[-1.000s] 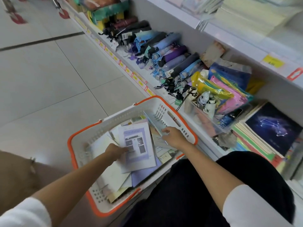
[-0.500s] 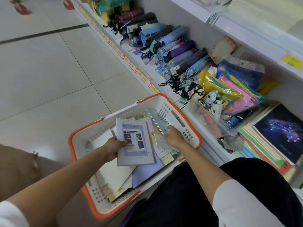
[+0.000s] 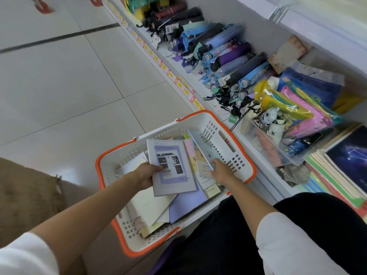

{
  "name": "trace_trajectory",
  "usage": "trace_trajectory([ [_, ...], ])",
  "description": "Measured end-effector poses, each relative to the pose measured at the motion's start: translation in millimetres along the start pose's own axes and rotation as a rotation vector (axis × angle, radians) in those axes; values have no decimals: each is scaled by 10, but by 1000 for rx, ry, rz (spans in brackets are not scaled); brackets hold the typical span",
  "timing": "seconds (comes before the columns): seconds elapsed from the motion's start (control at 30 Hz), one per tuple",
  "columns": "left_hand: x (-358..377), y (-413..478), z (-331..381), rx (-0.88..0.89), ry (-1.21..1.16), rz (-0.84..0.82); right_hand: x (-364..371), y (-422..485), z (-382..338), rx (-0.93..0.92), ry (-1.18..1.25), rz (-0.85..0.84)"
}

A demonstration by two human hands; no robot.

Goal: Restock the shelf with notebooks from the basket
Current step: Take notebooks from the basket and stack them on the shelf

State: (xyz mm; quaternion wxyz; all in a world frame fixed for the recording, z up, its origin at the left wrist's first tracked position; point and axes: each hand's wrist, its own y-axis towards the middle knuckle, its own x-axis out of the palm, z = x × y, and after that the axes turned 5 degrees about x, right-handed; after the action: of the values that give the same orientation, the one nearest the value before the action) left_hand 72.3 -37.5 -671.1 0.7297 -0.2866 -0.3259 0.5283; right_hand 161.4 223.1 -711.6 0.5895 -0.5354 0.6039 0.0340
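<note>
A white basket with an orange rim [image 3: 119, 151] sits on the floor beside the low shelf [image 3: 200, 90]. It holds several notebooks lying loosely. My left hand [image 3: 146, 174] grips a grey and lilac photo-cover notebook [image 3: 170, 167] by its left edge, raised above the pile. My right hand [image 3: 221, 171] holds a thin pale blue notebook [image 3: 202, 148], tilted up on edge against the basket's right wall. A stack of notebooks [image 3: 341, 175] with a dark starry cover lies on the shelf at right.
Folded umbrellas [image 3: 224, 54] fill the shelf's middle. A clear bin [image 3: 278, 147] of small items and coloured plastic pouches [image 3: 297, 108] sit between the umbrellas and the notebook stack. Tiled floor [image 3: 69, 80] lies to the left. My dark-clothed knee [image 3: 278, 225] is at lower right.
My left hand has lifted the photo-cover notebook off the pile and turned it upward. My right hand stays on the thin blue notebook at the basket's right side.
</note>
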Motion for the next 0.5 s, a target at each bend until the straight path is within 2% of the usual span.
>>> trace_trajectory([
  [0.1,17,-4,-10,-15,-23,13,22,-17,10,-7,-65,100],
  [0.3,108,-66,-32,-50,-87,37,-116,-122,-52,-65,37,118],
  [0.4,132,-69,-28,-24,-121,9,-292,-294,-225,-107,165,323],
  [0.5,121,-23,-43,-29,-177,16,-415,-474,-450,-239,292,474],
])
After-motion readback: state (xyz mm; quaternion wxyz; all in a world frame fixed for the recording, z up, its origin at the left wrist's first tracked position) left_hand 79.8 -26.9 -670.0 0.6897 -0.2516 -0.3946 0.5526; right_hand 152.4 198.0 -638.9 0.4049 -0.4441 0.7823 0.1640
